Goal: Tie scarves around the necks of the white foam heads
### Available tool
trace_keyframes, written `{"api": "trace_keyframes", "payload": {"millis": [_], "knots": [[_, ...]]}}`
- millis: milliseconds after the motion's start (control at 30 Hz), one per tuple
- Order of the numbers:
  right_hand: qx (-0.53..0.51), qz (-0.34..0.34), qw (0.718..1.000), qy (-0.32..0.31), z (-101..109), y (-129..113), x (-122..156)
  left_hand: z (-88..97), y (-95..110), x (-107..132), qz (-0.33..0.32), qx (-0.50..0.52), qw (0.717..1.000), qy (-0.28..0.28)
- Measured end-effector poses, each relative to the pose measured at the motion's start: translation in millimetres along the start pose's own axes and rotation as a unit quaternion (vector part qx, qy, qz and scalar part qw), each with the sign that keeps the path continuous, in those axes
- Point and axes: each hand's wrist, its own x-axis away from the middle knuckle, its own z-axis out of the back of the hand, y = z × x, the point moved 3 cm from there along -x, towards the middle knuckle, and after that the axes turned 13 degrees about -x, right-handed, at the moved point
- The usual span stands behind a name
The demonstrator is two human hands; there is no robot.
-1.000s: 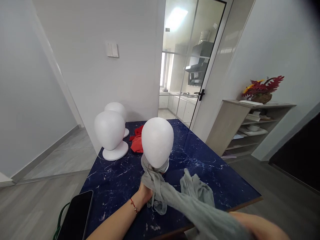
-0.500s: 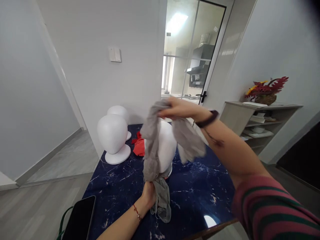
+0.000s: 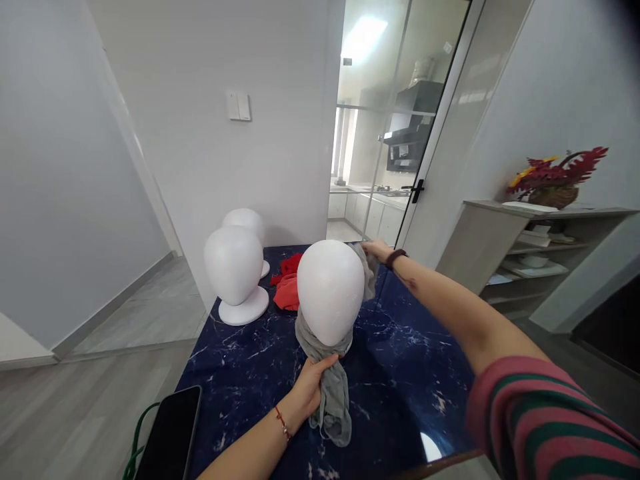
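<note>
A white foam mannequin head (image 3: pixel 331 290) stands in the middle of the dark blue marbled table. Around its neck lies a thin grey scarf (image 3: pixel 336 400), one end hanging down in front onto the table. My left hand (image 3: pixel 311 387) is closed on the scarf just below the chin, thumb on top. Behind the head on the right, my right hand (image 3: pixel 379 251) grips the other stretch of scarf, which partly disappears behind the head. The fingertips of that hand are small and partly hidden.
Two more foam heads, a near one (image 3: pixel 234 265) and a far one (image 3: pixel 246 220), stand at the back left. Red cloth (image 3: pixel 287 291) lies beside the middle head. A phone (image 3: pixel 170 433) with a green cable is at the table's front left. A shelf unit (image 3: pixel 545 220) stands right.
My right hand has carried its part of the scarf from above the front of the head to behind it on the right. My left hand keeps its hold at the neck.
</note>
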Motion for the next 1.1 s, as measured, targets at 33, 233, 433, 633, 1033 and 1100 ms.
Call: {"api": "trace_keyframes", "payload": {"millis": [33, 233, 433, 633, 1033, 1100], "knots": [[-0.008, -0.02, 1.0, 0.004, 10, 20, 8, -0.1, 0, -1, -0.001, -0.001, 1.0, 0.001], [-0.17, -0.146, 0.948, -0.224, 39, 132, 116, -4.8, 4, 1, 0.002, 0.009, 1.0, 0.008], [-0.399, -0.212, 0.789, -0.416, -36, 159, 278, -4.3, 4, 1, -0.001, 0.011, 1.0, -0.006], [-0.433, -0.151, 0.852, -0.253, -143, 139, 320, -8.3, 10, 8, 0.013, -0.012, 0.999, -0.049], [-0.512, -0.103, 0.852, -0.041, -147, 119, 297, 30.3, 35, 65, 0.175, -0.016, 0.984, -0.034], [-0.559, -0.146, 0.816, -0.019, -148, 119, 290, 34.3, 42, 74, 0.185, 0.0, 0.981, -0.064]]}}
